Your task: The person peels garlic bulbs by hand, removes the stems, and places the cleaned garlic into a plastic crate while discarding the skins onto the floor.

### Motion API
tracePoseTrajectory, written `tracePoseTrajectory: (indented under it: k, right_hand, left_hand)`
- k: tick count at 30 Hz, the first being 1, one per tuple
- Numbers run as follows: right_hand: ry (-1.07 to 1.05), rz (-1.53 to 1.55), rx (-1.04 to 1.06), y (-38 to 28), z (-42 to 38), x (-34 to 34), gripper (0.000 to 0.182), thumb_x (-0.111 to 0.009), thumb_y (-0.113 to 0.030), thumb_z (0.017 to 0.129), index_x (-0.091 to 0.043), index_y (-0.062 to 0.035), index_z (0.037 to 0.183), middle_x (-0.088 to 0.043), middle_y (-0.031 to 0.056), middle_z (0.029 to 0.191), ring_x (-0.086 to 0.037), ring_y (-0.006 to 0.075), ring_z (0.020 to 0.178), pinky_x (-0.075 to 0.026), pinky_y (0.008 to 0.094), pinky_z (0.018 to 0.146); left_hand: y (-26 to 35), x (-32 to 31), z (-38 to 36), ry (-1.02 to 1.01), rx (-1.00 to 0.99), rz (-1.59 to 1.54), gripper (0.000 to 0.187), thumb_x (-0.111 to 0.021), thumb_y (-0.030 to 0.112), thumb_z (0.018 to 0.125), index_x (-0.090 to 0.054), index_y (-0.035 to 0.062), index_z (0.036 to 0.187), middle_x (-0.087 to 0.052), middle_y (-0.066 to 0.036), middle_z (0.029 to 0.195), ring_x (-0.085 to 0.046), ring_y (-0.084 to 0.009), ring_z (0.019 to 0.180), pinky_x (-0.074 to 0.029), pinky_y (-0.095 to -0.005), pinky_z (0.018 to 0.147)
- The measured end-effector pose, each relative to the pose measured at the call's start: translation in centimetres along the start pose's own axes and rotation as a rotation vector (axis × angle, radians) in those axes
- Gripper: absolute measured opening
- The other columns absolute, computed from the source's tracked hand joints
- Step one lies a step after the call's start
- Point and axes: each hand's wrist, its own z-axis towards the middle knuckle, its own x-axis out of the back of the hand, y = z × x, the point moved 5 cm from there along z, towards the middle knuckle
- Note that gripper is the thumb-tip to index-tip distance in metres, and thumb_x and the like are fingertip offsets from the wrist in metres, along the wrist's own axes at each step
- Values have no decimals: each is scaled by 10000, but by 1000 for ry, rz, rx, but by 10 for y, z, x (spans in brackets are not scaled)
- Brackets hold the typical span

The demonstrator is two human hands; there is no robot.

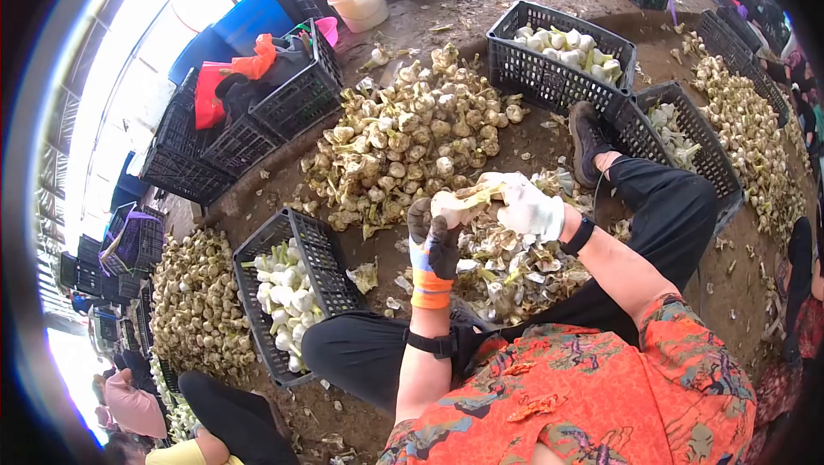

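Note:
My left hand (pixel 431 249), in a dark-palmed glove with a blue and orange back, is closed around a garlic bulb (pixel 448 207). My right hand (pixel 527 207), in a white glove, is closed at the stem end of the same bulb, its fingers pinching the pale stem or husk. Below both hands lies a heap of peeled-off garlic skins (pixel 515 272) between my legs. Just beyond is a large pile of untrimmed garlic (pixel 408 143). Some fingertips are hidden behind the bulb and gloves.
Black crates of cleaned white garlic stand at left (pixel 296 293) and ahead to the right (pixel 562 53). Another crate (pixel 687 135) sits beside my right foot. Stacked crates (pixel 249 117), a white bucket (pixel 360 6) and more garlic piles surround me. Other people sit at both sides.

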Motion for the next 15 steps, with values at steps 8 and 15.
tracePoseTrajectory:
  k: [8,15]
  right_hand:
    - [241,968,-572,40,-22,-55,251,-570,8,742,-645,9,982,-665,35,869,-598,91,805,-485,245,722]
    - [118,745,-532,35,-12,-24,230,-600,-15,759,-669,-8,978,-687,80,865,-614,103,757,-497,260,682]
  left_hand:
    - [-5,-10,4,-54,-205,359,488,-688,116,832,-457,94,1261,-539,-73,1182,-575,-182,1000,-522,-291,789]
    - [-4,-10,1,19,75,229,526,-714,207,816,-446,53,1241,-557,-114,1135,-597,-247,993,-568,-389,788]
